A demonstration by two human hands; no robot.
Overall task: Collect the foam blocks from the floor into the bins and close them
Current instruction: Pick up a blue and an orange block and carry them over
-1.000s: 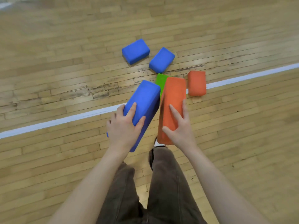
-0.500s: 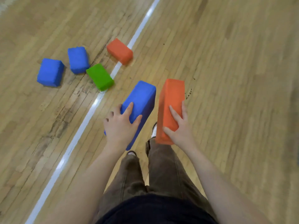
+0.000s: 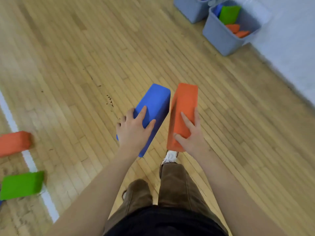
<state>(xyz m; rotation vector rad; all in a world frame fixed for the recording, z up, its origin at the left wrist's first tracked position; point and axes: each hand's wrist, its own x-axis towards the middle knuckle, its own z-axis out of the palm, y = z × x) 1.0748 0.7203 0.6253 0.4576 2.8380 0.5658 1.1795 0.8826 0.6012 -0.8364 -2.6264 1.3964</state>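
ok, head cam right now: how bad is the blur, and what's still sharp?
Head view: motion smear is strongest at the edges, with the orange block on the floor, green block on the floor and bins soft. The left hand on the blue block and right hand on the orange block stay fairly crisp. Lighting is even, no glare.

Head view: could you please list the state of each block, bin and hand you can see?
Blue block: held in left hand, off the floor.
Orange block: held in right hand, off the floor.
Floor orange block: lying on the floor.
Green block: lying on the floor.
Near bin: open, partly filled with blocks.
Far bin: open, contents mostly out of frame.
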